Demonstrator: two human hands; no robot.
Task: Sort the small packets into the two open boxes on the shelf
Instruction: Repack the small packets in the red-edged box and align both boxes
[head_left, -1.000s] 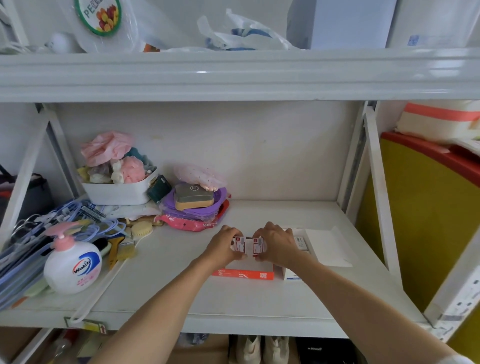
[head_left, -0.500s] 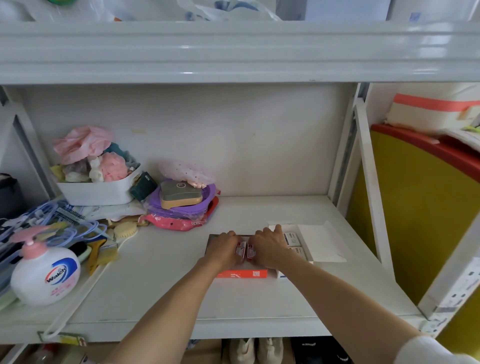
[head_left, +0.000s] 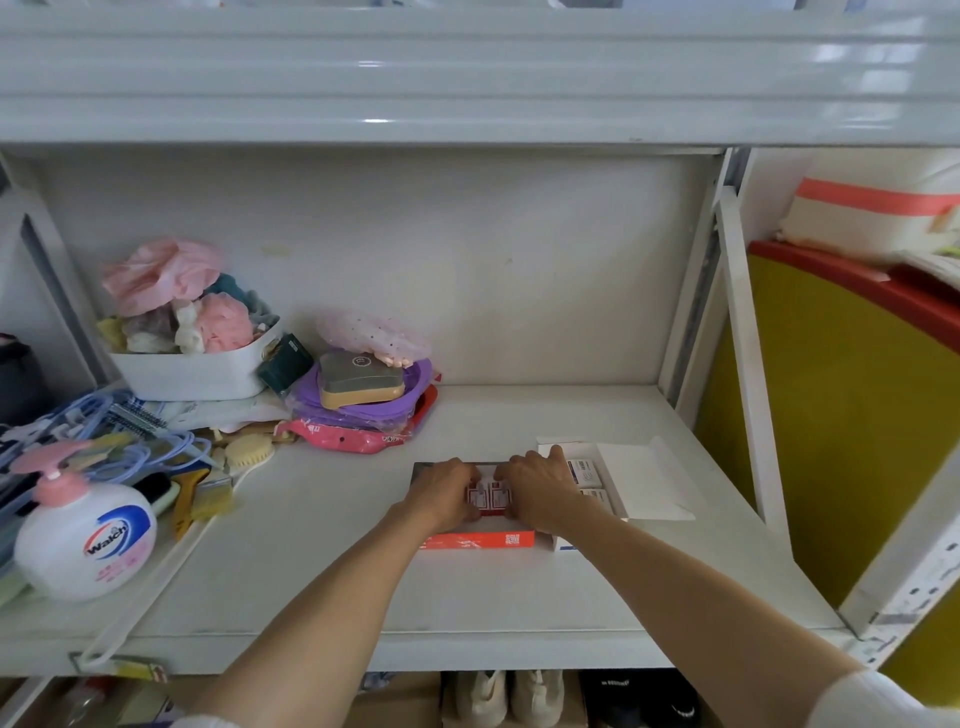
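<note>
While both forearms reach over the shelf (head_left: 311, 571), the left hand (head_left: 441, 493) and right hand (head_left: 535, 491) meet above the orange box (head_left: 478, 540), each with fingers curled down onto red-and-white packets (head_left: 488, 496) standing side by side inside it; whether either hand truly grips a packet cannot be told. Just right of this box, touching it, sits the white box (head_left: 649, 483) with its lid flap open to the right and white packets (head_left: 584, 470) lying inside, beside the right hand's knuckles. Well to the left stands a soap bottle (head_left: 85, 535), and a purple pile (head_left: 363, 405) lies behind the hands.
</note>
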